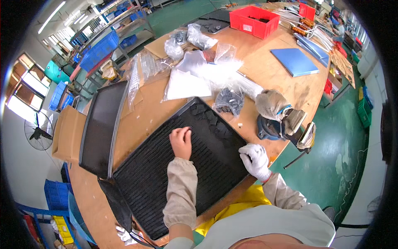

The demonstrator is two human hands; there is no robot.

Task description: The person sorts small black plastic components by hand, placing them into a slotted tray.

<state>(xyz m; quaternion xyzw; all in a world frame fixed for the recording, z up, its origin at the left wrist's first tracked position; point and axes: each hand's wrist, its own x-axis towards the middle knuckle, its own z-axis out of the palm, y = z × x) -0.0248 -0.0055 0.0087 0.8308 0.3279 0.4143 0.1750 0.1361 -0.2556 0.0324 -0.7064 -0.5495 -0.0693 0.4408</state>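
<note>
A large black tray (226, 186) lies aslant on the wooden table, filled over most of its area with close rows of thin black strips or pieces. Loose flat black pieces (205, 114) are heaped at its far end. Over the rows is my bare left hand (181, 143), its fingers curled together; whatever they pinch blends into the dark tray. My right hand (253, 161), in a white knit glove, rests closed against the tray's right rim, and its palm side is hidden. Beige sleeves cover both forearms.
A bench vise (269, 126) wrapped in cloth stands at the right table edge. Clear plastic bags (199, 79) and a bag of black parts (230, 101) lie beyond the tray. Another black tray (101, 128) leans at left. Farther back are a red bin (253, 21) and a blue folder (294, 62).
</note>
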